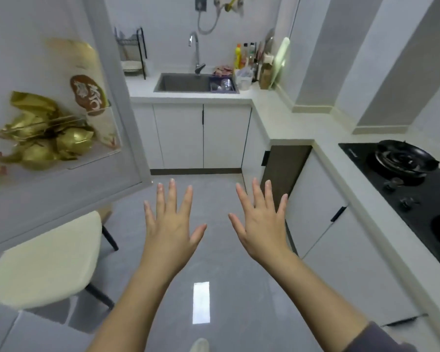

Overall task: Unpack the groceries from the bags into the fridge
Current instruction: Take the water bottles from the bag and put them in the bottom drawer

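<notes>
Blurred gold packets (40, 151), fridge door (61, 199) cropped

Both forearms reached forward from the bottom of the view, bare to near the elbow, with a grey sleeve (374, 336) showing on the right arm. The left hand (172, 224) was held out flat, back of the hand upward, its fingers (172, 194) straight and spread wide, thumb angled out to the right. The right hand (263, 224) mirrored it, back upward, fingers (258, 196) splayed, thumb pointing left. The two hands hung side by side, apart, neither holding or touching anything.
</notes>
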Demonstrator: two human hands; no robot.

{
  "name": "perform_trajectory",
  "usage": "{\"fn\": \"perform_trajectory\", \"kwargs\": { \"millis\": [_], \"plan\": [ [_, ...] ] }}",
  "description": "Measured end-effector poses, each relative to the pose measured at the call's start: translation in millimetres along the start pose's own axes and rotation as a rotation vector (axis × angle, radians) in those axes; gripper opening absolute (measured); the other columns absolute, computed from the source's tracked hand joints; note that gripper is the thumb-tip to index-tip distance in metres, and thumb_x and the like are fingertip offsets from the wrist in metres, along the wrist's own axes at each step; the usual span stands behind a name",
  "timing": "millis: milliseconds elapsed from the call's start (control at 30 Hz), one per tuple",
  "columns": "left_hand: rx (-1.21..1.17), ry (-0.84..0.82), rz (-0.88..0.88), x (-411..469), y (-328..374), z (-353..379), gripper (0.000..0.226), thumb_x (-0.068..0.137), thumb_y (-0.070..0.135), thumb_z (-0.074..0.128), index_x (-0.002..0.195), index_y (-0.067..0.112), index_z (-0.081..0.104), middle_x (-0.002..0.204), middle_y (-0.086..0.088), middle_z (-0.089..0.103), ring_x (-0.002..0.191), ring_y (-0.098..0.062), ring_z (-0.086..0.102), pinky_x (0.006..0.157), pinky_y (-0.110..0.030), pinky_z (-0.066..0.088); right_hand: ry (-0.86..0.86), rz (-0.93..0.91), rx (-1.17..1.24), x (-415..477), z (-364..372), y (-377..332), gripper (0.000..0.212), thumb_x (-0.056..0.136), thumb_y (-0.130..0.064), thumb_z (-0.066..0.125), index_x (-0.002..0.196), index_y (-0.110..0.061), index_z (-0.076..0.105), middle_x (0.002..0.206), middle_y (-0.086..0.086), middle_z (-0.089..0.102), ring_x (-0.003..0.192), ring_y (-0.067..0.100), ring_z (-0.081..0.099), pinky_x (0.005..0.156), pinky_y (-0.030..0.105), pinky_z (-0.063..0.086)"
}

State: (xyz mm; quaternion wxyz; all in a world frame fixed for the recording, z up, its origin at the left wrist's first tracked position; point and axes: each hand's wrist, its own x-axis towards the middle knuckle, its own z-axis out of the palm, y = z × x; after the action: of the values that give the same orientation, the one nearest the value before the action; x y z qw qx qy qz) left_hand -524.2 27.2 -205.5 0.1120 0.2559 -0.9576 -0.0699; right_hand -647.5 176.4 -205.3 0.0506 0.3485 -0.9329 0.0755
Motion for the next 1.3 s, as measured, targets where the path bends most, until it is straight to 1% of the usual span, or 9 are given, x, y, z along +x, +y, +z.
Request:
{"fn": "perform_trajectory", "kwargs": {
  "millis": [100,233,433,567,667,867,1033,1200,1300],
  "plan": [
    [0.013,-0.076,0.043,21.8,36.1,15.2,0.081,0.095,0.06,0.034,0.154,0.027,-0.01,0.16,-0.008,-0.024,0.144,-0.03,-0.029,0.117,-0.056,-0.009,-0.008,0.11,-0.017,-4.7,-2.4,37.9,0.067,0.1,-0.057,0.026,0.156,-0.033,-0.003,0.164,0.007,-0.011,0.149,0.032,-0.018,0.117,0.061,-0.005],
    [0.039,-0.158,0.09,56.0,86.0,39.8,0.079,0.095,0.063,0.025,0.152,0.028,-0.017,0.159,-0.009,-0.026,0.143,-0.033,-0.03,0.113,-0.062,-0.011,-0.03,0.244,-0.052,-5.7,-0.9,93.0,0.067,0.1,-0.056,0.026,0.156,-0.032,-0.002,0.164,0.008,-0.01,0.149,0.032,-0.017,0.117,0.061,-0.002],
    [0.004,-0.208,0.273,118.7,164.7,73.1,0.079,0.094,0.066,0.021,0.153,0.028,-0.016,0.16,-0.009,-0.022,0.144,-0.034,-0.027,0.111,-0.065,-0.012,-0.043,0.486,-0.113,4.3,-11.2,175.6,0.066,0.1,-0.056,0.021,0.155,-0.031,-0.006,0.164,0.009,-0.011,0.149,0.034,-0.018,0.117,0.061,-0.003],
    [-0.028,-0.237,0.401,152.4,213.8,88.9,0.078,0.094,0.066,0.02,0.153,0.028,-0.016,0.16,-0.008,-0.022,0.144,-0.033,-0.028,0.112,-0.064,-0.011,-0.017,0.614,-0.11,7.5,-18.7,220.7,0.067,0.101,-0.056,0.023,0.156,-0.031,-0.006,0.164,0.008,-0.012,0.149,0.032,-0.019,0.118,0.061,0.0],
    [-0.029,-0.274,0.498,163.7,248.3,100.6,0.078,0.094,0.066,0.019,0.154,0.028,-0.014,0.16,-0.009,-0.023,0.143,-0.032,-0.029,0.113,-0.064,-0.011,-0.02,0.716,-0.099,-3.1,-18.9,249.0,0.065,0.101,-0.055,0.022,0.155,-0.032,-0.007,0.164,0.006,-0.014,0.148,0.031,-0.02,0.119,0.059,-0.003],
    [-0.004,-0.309,0.683,164.8,321.0,116.6,0.078,0.093,0.067,0.014,0.152,0.027,-0.017,0.158,-0.009,-0.027,0.142,-0.032,-0.031,0.115,-0.064,-0.006,-0.004,0.916,-0.066,-46.7,-19.0,302.4,0.065,0.102,-0.054,0.022,0.155,-0.032,-0.007,0.163,0.005,-0.015,0.149,0.03,-0.02,0.119,0.058,-0.005],
    [-0.017,-0.32,0.817,146.7,393.0,128.3,0.078,0.093,0.067,0.013,0.153,0.027,-0.016,0.159,-0.009,-0.026,0.142,-0.032,-0.03,0.114,-0.064,-0.01,0.057,1.032,-0.035,-90.8,-25.8,352.2,0.065,0.101,-0.054,0.026,0.155,-0.033,-0.004,0.164,0.004,-0.013,0.149,0.029,-0.019,0.119,0.057,-0.005],
    [-0.014,-0.335,0.874,109.8,472.7,144.2,0.079,0.092,0.067,0.012,0.153,0.026,-0.016,0.158,-0.009,-0.027,0.143,-0.033,-0.03,0.113,-0.061,-0.01,0.069,1.103,-0.017,-148.0,-33.7,414.9,0.066,0.101,-0.054,0.026,0.155,-0.034,-0.005,0.164,0.004,-0.012,0.149,0.028,-0.019,0.119,0.057,-0.005],
    [-0.026,-0.352,0.886,79.3,522.5,149.8,0.078,0.093,0.068,0.012,0.153,0.027,-0.016,0.158,-0.01,-0.028,0.143,-0.033,-0.03,0.115,-0.062,-0.008,0.047,1.136,-0.02,-189.8,-48.5,455.1,0.066,0.101,-0.054,0.026,0.155,-0.033,-0.005,0.164,0.004,-0.014,0.149,0.028,-0.02,0.119,0.057,-0.003]
  ]
}}
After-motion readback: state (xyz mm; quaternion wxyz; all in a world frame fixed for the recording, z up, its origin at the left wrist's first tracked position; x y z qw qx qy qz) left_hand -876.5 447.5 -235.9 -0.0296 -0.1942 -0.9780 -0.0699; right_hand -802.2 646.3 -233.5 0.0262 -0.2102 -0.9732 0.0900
